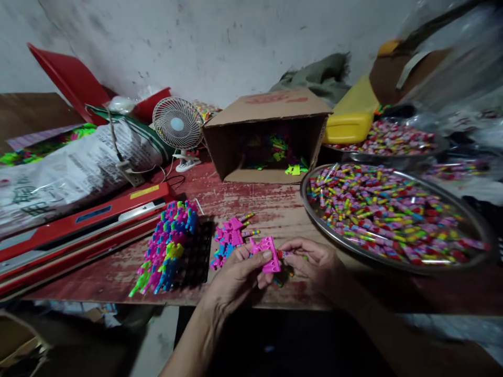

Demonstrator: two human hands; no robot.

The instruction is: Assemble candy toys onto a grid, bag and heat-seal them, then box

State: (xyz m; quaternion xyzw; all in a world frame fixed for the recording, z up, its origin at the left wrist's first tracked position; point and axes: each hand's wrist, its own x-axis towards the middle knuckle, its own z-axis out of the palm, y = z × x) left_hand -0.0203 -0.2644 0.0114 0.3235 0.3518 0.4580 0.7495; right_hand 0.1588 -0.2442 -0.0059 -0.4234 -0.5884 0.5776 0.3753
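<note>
From the head camera: left hand (236, 275) clamped on pink plastic toy (267, 253) at table (275, 207) front edge, right hand (314, 262) pinching striped candy stick (283, 254) against it; best keeping toy steady, feeding stick in straight.

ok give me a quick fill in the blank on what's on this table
The left hand holds a toy piece coloured ____.
The wrapped candies fill a round metal ____.
The small fan stands to the ____ of the cardboard box.
The right hand pinches a small ____.

Missing words: pink; tray; left; candy
</note>
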